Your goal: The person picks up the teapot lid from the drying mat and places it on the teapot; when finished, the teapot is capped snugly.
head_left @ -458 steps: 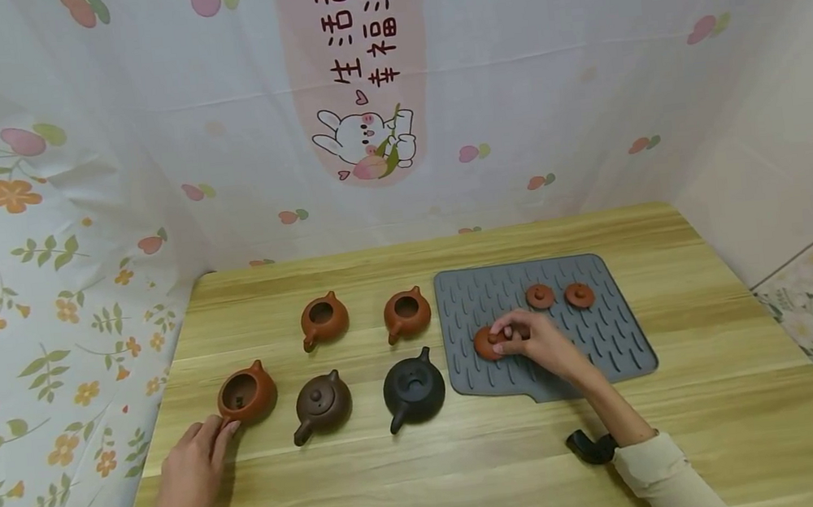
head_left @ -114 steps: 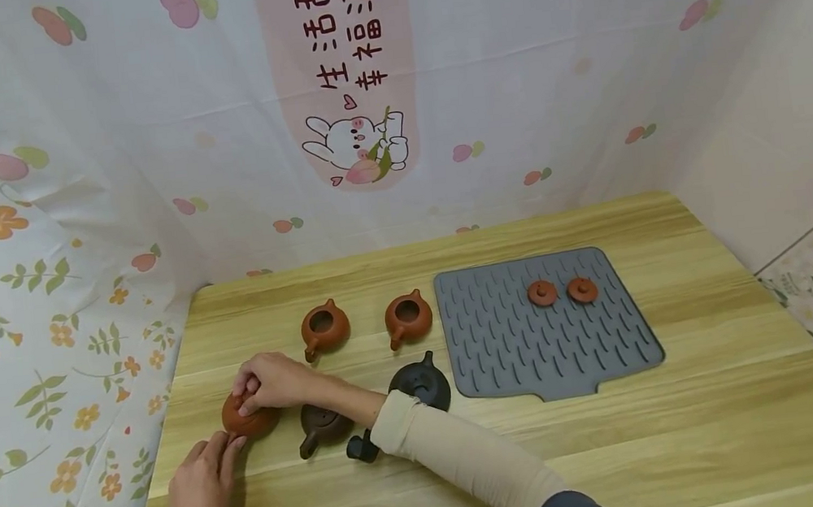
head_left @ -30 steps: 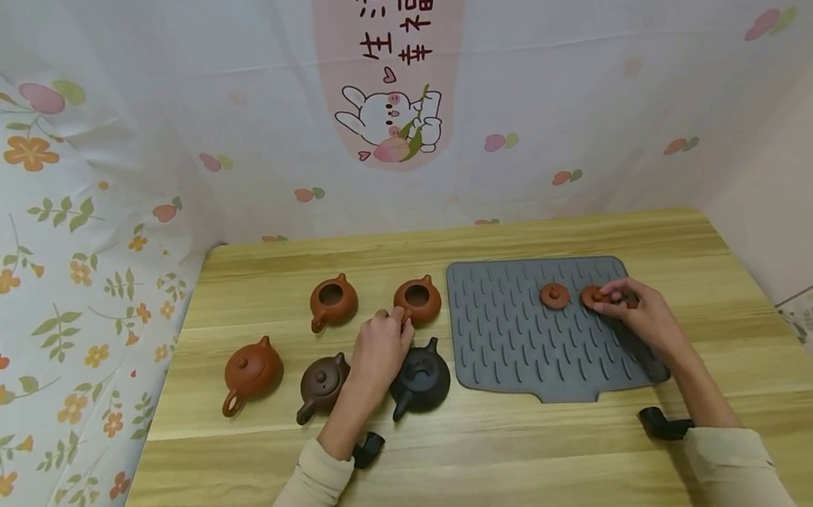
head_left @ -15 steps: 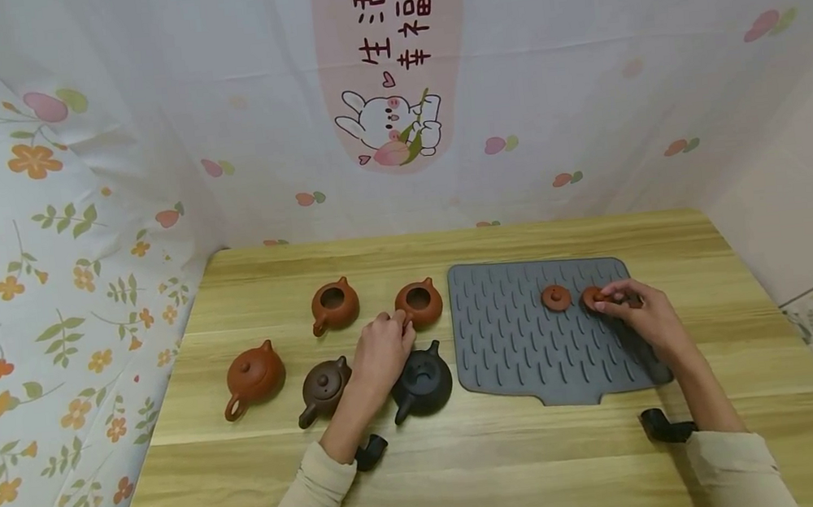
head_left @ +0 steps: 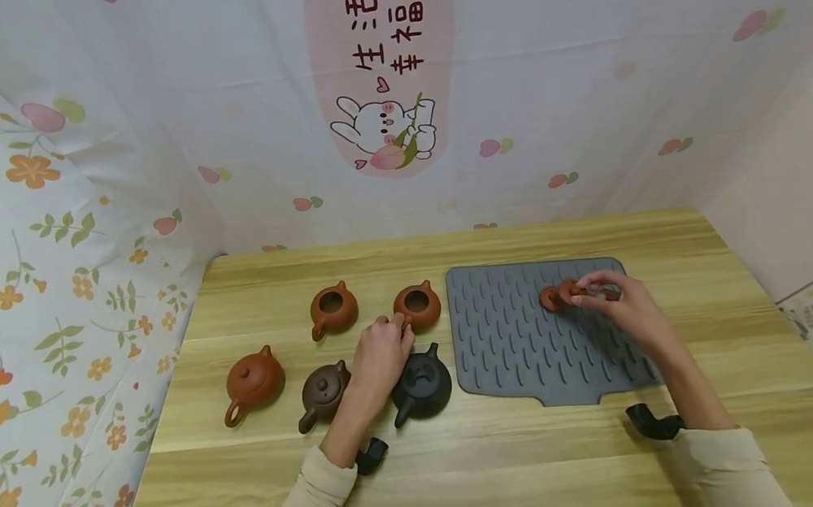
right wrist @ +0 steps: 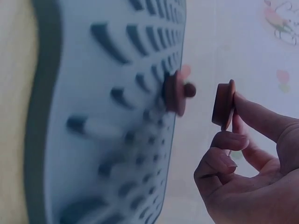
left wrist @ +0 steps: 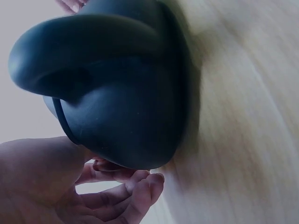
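In the head view my left hand (head_left: 380, 358) pinches the handle of a lidless reddish-brown clay teapot (head_left: 425, 317), which stands on the table. A black teapot (head_left: 427, 394) sits close beside that hand and fills much of the left wrist view, hiding the pinched handle there. My right hand (head_left: 625, 310) holds a reddish-brown teapot lid (right wrist: 224, 105) by its knob, raised above the grey drying mat (head_left: 497, 351) and tilted. A second lid (right wrist: 175, 93) with a round knob lies on the mat, partly covered by the held one in the head view.
Another lidless reddish-brown teapot (head_left: 338, 319) stands at the back. To the left are a lidded reddish-brown teapot (head_left: 260, 382) and a dark brown lidded teapot (head_left: 321, 396). Printed cloth (head_left: 256, 137) hangs behind the wooden table (head_left: 516, 471).
Earlier, a third lid went from the mat onto the left teapot. My left hand then moved to the back-right teapot's handle. In the last half second my right hand lifted a lid and moved left.
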`<action>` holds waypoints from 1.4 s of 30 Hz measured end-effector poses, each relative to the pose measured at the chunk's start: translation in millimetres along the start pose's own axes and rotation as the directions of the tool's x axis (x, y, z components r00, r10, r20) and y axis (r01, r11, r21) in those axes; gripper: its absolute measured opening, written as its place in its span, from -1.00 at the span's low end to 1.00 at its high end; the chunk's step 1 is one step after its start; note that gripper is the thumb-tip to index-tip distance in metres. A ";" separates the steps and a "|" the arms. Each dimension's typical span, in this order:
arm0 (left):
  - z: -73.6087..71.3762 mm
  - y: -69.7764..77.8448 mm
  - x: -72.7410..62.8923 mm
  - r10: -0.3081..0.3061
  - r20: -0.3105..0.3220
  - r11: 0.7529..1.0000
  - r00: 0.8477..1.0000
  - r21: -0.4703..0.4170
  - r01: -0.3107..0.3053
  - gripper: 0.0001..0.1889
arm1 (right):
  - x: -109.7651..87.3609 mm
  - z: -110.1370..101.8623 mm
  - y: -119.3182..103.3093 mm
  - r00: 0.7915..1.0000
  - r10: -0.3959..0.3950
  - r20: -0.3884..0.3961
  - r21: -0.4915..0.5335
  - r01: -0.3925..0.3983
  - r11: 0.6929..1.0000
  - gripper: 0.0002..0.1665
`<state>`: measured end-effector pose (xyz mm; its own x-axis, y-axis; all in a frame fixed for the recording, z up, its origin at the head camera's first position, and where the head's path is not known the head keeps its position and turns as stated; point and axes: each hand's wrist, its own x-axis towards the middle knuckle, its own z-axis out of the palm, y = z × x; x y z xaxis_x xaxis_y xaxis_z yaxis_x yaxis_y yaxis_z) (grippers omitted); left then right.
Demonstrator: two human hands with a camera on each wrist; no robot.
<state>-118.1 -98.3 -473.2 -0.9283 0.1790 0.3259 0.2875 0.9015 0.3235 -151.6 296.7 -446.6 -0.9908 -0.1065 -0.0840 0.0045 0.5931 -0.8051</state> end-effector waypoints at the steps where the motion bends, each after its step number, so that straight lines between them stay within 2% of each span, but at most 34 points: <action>1: -0.1 0.0 0.0 -0.002 0.003 1.000 1.000 -0.004 0.002 -0.85 | 0.3 1.8 -3.0 1.000 -0.006 0.006 0.002 0.006 1.000 -0.52; 19: 0.6 -0.4 0.2 -0.020 0.026 1.000 0.999 -0.007 0.020 -0.82 | 11.0 36.2 -35.4 0.992 -0.103 0.069 0.062 0.099 0.993 -0.65; 27: -0.3 -0.1 0.7 -0.029 0.038 0.999 0.999 -0.016 0.030 -0.83 | 17.1 54.6 -50.8 0.989 -0.109 0.100 0.035 0.106 0.994 -0.71; 34: -0.9 0.2 1.4 -0.028 0.051 1.000 0.998 -0.001 0.028 -0.84 | 21.9 67.8 -61.1 0.982 -0.140 0.127 0.097 0.128 0.987 -0.76; 42: -2.6 1.6 1.3 -0.030 0.051 1.000 0.998 0.002 0.030 -0.85 | 23.3 80.5 -71.6 0.983 -0.129 0.132 0.094 0.117 0.989 -0.74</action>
<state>-118.2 -97.6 -469.9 -0.9473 0.1720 0.2702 0.2592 0.9072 0.3314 -164.1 187.5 -438.1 -0.9566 -0.2859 -0.0563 -0.0983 0.4988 -0.8611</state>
